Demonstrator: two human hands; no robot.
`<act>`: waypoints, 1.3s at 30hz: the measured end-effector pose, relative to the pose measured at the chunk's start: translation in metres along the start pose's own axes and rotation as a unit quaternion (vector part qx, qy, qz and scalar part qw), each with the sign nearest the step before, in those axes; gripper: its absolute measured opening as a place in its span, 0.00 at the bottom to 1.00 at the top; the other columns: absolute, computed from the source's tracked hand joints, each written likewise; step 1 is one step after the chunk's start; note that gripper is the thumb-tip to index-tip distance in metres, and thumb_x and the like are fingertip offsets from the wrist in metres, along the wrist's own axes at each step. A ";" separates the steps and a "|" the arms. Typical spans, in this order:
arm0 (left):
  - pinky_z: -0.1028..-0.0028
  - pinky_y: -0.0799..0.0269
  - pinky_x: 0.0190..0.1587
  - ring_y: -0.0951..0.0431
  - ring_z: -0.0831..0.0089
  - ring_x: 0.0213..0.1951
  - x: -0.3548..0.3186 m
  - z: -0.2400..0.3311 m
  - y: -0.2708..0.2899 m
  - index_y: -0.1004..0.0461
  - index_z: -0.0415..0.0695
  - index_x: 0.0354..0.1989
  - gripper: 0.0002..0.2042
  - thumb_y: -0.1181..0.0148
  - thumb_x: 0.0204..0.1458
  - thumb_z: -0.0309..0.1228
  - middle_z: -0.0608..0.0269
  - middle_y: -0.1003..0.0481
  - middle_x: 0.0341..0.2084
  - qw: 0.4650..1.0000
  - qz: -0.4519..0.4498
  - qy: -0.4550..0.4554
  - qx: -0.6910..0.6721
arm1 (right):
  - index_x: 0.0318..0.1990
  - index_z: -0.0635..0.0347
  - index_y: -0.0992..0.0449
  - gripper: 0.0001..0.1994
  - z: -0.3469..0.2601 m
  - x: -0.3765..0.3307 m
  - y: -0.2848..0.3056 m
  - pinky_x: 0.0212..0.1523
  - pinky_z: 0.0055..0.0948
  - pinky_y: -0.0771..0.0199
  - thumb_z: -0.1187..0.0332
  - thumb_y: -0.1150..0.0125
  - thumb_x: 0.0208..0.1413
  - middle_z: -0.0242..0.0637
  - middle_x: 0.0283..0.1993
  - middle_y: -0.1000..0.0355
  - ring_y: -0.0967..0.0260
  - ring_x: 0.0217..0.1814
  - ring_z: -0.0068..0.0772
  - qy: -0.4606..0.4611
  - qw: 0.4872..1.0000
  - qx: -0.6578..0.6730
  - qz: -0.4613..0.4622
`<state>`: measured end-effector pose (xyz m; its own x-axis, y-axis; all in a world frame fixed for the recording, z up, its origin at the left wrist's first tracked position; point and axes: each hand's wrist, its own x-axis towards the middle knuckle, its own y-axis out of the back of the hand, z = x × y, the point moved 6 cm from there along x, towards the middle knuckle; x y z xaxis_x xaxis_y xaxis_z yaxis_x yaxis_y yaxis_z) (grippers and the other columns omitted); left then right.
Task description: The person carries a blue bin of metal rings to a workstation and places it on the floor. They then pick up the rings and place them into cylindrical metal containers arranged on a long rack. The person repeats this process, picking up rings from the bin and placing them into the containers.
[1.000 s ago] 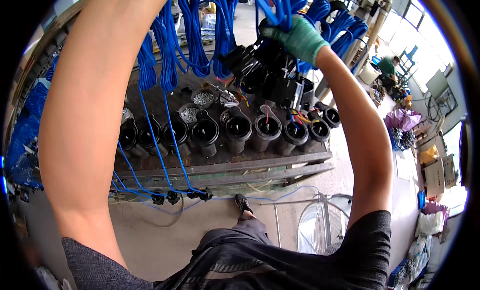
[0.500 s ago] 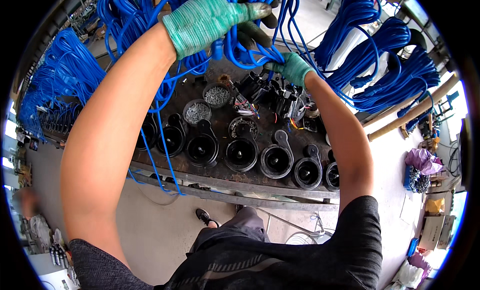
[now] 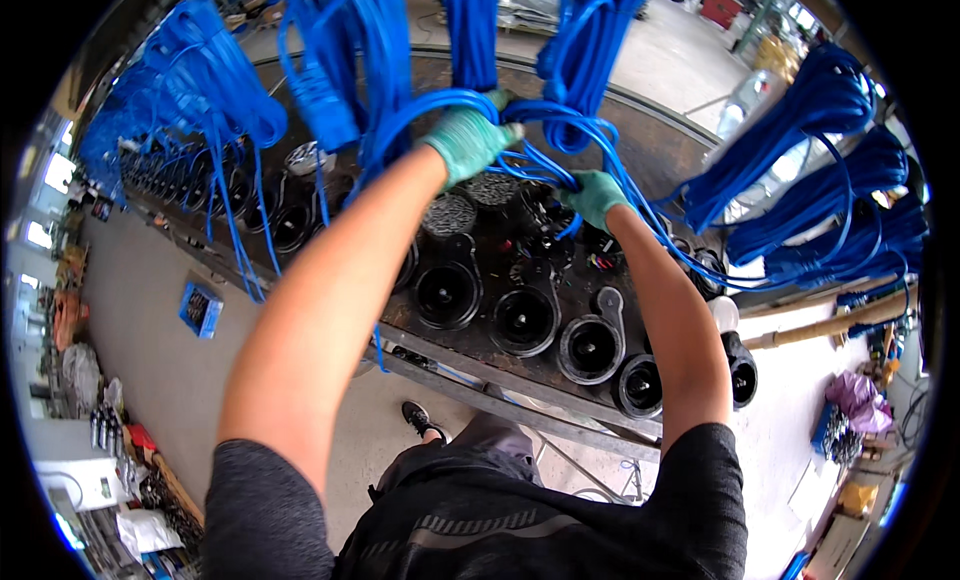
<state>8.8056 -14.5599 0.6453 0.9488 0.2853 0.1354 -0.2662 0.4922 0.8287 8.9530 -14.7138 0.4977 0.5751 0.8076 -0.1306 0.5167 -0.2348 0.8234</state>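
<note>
From the head view, my green-gloved left hand (image 3: 468, 140) and right hand (image 3: 594, 195) each close their grip on a loop of blue insulated cable (image 3: 520, 115), above the dark tabletop's (image 3: 650, 140) far edge. Coiling seems partly done; black round housings (image 3: 525, 320) wait along the near edge.

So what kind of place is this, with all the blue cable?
Most likely a factory or assembly workshop. Coils of blue cable hang in rows, black round housings sit lined up on a metal workbench, and both gloved hands, left hand and right hand, grip cable loops.
</note>
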 end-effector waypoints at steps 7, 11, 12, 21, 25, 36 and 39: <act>0.62 0.42 0.70 0.37 0.51 0.68 -0.112 -0.037 -0.034 0.45 0.33 0.70 0.41 0.31 0.51 0.36 0.38 0.38 0.66 0.961 0.214 0.034 -0.171 | 0.62 0.57 0.28 0.25 -0.001 -0.022 -0.013 0.54 0.37 0.29 0.64 0.32 0.56 0.43 0.51 0.23 0.26 0.49 0.42 0.092 0.988 0.117 0.050; 0.60 0.39 0.67 0.34 0.49 0.64 -0.224 -0.056 -0.040 0.41 0.37 0.68 0.39 0.30 0.51 0.39 0.40 0.35 0.63 0.974 0.169 0.013 -0.152 | 0.61 0.58 0.28 0.23 -0.044 -0.078 -0.002 0.55 0.37 0.28 0.66 0.35 0.59 0.47 0.53 0.23 0.25 0.54 0.43 -0.013 0.999 -0.032 0.030; 0.60 0.35 0.64 0.30 0.50 0.60 -0.252 -0.060 -0.036 0.37 0.39 0.66 0.35 0.31 0.52 0.39 0.42 0.30 0.59 0.977 0.169 -0.008 -0.133 | 0.56 0.59 0.24 0.18 -0.072 -0.095 -0.002 0.51 0.39 0.26 0.66 0.35 0.59 0.47 0.49 0.21 0.23 0.49 0.43 -0.034 0.998 -0.046 0.003; 0.58 0.24 0.45 0.19 0.51 0.40 -0.198 -0.044 0.023 0.21 0.39 0.39 0.15 0.34 0.51 0.39 0.47 0.20 0.35 0.989 0.035 0.020 -0.144 | 0.68 0.64 0.40 0.33 -0.191 -0.142 -0.085 0.60 0.33 0.31 0.73 0.34 0.53 0.48 0.57 0.26 0.29 0.60 0.46 0.037 0.979 0.187 0.075; 0.58 0.28 0.50 0.19 0.58 0.47 -0.162 -0.069 0.030 0.18 0.44 0.43 0.18 0.38 0.53 0.45 0.54 0.19 0.43 0.996 0.092 0.019 0.000 | 0.69 0.60 0.37 0.25 -0.167 -0.055 -0.099 0.68 0.36 0.36 0.54 0.57 0.72 0.37 0.66 0.31 0.32 0.64 0.36 -0.093 0.725 0.675 -0.101; 0.57 0.25 0.51 0.21 0.51 0.48 -0.283 -0.136 0.130 0.26 0.38 0.53 0.23 0.39 0.57 0.45 0.47 0.23 0.45 0.949 0.001 -0.127 -0.287 | 0.49 0.55 0.22 0.10 -0.158 -0.018 -0.028 0.28 0.25 0.29 0.66 0.37 0.63 0.34 0.38 0.21 0.29 0.30 0.22 -0.207 0.836 0.416 0.292; 0.56 0.26 0.51 0.22 0.51 0.47 -0.332 -0.232 0.165 0.25 0.38 0.51 0.22 0.37 0.56 0.42 0.47 0.24 0.43 0.948 0.180 -0.076 -0.250 | 0.49 0.56 0.22 0.10 -0.118 0.007 0.000 0.29 0.24 0.29 0.68 0.39 0.62 0.35 0.38 0.21 0.29 0.31 0.22 -0.226 0.852 0.356 0.309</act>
<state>8.4072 -14.3819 0.6113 0.7842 0.4056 0.4697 -0.5889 0.7249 0.3573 8.8819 -14.6446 0.5616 0.9797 0.1569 -0.1249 0.1873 -0.9387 0.2895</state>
